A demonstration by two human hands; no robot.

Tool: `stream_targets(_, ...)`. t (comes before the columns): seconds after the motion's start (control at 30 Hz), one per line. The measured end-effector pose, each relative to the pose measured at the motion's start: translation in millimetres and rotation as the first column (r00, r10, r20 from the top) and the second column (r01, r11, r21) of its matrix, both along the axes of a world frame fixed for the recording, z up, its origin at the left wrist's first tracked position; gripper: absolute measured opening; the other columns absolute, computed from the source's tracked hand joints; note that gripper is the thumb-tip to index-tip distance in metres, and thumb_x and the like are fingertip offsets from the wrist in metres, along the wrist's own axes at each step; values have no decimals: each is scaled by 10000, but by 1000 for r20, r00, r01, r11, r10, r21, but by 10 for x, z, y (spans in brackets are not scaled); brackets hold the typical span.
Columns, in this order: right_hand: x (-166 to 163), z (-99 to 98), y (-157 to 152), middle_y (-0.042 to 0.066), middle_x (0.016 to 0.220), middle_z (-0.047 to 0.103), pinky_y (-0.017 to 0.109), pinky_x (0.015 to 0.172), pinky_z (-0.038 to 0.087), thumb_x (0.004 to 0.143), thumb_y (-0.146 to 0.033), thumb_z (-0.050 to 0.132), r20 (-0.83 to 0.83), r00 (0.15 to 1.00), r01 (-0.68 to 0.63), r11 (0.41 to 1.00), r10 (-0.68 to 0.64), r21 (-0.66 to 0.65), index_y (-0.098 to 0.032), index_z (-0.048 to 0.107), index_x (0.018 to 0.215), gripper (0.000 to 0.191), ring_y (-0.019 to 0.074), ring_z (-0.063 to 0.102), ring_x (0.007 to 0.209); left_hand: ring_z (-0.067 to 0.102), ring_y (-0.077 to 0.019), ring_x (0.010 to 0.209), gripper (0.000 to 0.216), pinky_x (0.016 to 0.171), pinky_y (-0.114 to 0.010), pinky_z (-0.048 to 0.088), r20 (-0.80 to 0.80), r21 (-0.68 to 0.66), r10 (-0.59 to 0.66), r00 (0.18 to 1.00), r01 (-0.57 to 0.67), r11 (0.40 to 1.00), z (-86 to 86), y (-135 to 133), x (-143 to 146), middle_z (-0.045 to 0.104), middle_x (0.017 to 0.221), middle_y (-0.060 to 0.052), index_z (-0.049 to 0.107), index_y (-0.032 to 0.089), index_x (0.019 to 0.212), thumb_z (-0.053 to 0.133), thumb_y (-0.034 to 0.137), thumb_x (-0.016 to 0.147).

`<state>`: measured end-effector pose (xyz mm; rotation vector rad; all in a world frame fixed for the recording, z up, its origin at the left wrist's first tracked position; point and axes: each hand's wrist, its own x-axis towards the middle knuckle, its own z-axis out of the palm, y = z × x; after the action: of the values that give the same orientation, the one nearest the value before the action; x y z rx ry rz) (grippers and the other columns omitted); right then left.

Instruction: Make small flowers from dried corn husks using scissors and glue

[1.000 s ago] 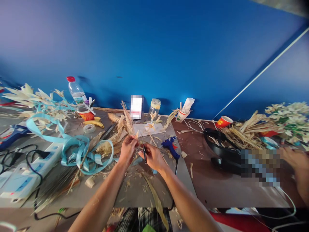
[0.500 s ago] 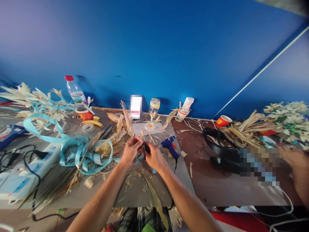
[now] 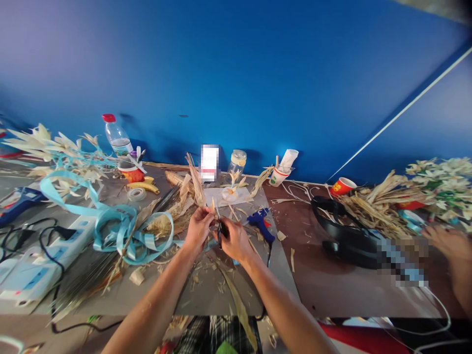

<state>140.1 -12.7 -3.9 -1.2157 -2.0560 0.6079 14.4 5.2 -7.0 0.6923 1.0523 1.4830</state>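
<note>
Pinched in my left hand (image 3: pixel 199 227) is a small pale piece of corn husk (image 3: pixel 213 205). My right hand (image 3: pixel 235 238) is closed around the black handles of a pair of scissors (image 3: pixel 221 229). The blades point away from me, slightly parted, right beside the husk piece. Just beyond my hands, a pale husk flower (image 3: pixel 233 189) lies on a white sheet (image 3: pixel 245 196). A blue glue gun (image 3: pixel 260 222) rests to the right of my right hand. My fingers hide part of the husk and the scissor handles.
Light blue ribbon (image 3: pixel 121 231) and a white power strip (image 3: pixel 51 258) lie left. Dried husks (image 3: pixel 186 189) and a jar (image 3: pixel 238 161) stand behind. On the right are a black headband-like object (image 3: pixel 342 236), a red cup (image 3: pixel 342 186) and another person's hand (image 3: pixel 448 243).
The scissor blades have parted beside the husk piece. Both hands stay nearly in place. The other person's hand at the right has shifted slightly left.
</note>
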Motion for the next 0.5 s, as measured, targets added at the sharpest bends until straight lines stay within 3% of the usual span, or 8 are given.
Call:
stream_targets(0.2, 13, -15, 23, 60, 891, 708, 250, 729, 454, 812, -218, 532, 23, 999, 26, 1000, -26, 1, -180, 565, 1063, 256, 172, 661, 801, 457, -63, 496, 313, 480, -180, 341, -45, -3, -66, 997, 65, 998, 10, -28, 12, 507, 569, 65, 502, 167, 734, 730, 318, 584)
stream_targets(0.37, 15, 1, 6, 57, 902, 707, 252, 737, 449, 810, -260, 551, 15, 1000, 6, 1000, -6, 15, -189, 566, 1057, 257, 171, 656, 803, 455, -57, 496, 269, 496, -176, 352, -43, -1, -10, 999, 10, 1000, -8, -9, -1, 505, 565, 64, 512, 160, 733, 713, 275, 596)
stream_targets(0.5, 5, -3, -5, 52, 855, 713, 282, 808, 424, 793, -245, 564, 101, 995, 17, 999, -22, 42, -194, 571, 1061, 273, 194, 659, 837, 442, -52, 473, 252, 478, -172, 337, -45, -9, -3, 999, 3, 1000, 10, -17, -4, 489, 543, 71, 512, 161, 724, 706, 267, 604)
